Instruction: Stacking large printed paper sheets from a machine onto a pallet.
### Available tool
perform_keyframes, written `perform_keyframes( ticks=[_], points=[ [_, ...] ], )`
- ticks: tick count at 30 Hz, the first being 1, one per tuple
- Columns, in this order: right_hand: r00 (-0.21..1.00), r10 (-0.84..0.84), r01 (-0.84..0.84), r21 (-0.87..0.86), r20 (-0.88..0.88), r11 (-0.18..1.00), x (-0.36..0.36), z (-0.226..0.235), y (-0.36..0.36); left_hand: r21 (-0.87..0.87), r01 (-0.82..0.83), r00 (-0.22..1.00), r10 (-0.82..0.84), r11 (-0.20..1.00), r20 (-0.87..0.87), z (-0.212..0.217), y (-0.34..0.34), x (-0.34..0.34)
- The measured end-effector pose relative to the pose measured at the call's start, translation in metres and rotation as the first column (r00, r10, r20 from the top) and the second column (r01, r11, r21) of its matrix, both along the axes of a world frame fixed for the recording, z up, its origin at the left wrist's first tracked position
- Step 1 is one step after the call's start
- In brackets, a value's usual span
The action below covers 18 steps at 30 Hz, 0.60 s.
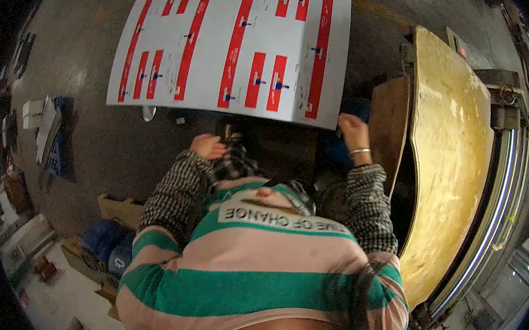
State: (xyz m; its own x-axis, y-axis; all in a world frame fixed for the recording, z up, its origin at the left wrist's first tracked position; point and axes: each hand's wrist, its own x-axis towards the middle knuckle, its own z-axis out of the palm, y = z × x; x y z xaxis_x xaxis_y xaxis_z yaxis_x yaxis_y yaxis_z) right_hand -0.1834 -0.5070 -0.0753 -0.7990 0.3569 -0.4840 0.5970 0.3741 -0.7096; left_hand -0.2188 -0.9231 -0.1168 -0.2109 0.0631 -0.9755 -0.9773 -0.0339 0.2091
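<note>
A large white printed sheet [216,45], marked with red bars and small blue figures, is seen at the far middle of the scene, its near edge slightly bowed; what it is carried by is hidden beneath it. By its near right corner the right hand [355,133] is held, fingers partly curled; because of blur, it cannot be told whether the corner is gripped, touched or only neared. The left hand [207,146] is held nearer and further left, apart from the sheet's near edge. Its fingers are bent, but how far they are open, and whether anything is held, cannot be told.

A bracelet [360,151] is worn on the right wrist, and both forearms are covered by checked sleeves [174,186]. A pink and green striped top [268,288] is seen at the near middle.

To the right, a worn yellowish panel [448,165] is placed, with a brown board [390,115] at its left and a long metal bar [495,212] beyond its right side. At the left, a blue crate [58,153] is seen on the floor [92,79].
</note>
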Motion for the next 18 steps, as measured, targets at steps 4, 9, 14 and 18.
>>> perform_keyframes(
  ticks=[4,9,14,18],
  points=[
    [0.979,0.024,-0.041,0.079,0.201,0.996,-0.033,-0.086,-0.017,-0.102,-0.189,0.980,0.194,0.977,0.044,-0.033,-0.084,-0.038],
    [0.862,-0.228,0.137,0.224,0.453,0.965,-0.049,-0.156,-0.001,-0.165,0.094,0.987,-0.071,0.982,0.142,-0.091,-0.177,-0.007],
    [0.773,-0.280,0.294,0.069,0.569,0.953,-0.094,-0.212,-0.006,0.118,-0.309,0.768,0.174,0.944,0.617,-0.100,-0.352,0.131],
    [0.842,-0.292,0.317,0.023,0.454,0.948,-0.009,-0.300,0.132,-0.295,-0.347,0.681,0.455,0.891,0.573,-0.152,-0.178,0.100]
  ],
)
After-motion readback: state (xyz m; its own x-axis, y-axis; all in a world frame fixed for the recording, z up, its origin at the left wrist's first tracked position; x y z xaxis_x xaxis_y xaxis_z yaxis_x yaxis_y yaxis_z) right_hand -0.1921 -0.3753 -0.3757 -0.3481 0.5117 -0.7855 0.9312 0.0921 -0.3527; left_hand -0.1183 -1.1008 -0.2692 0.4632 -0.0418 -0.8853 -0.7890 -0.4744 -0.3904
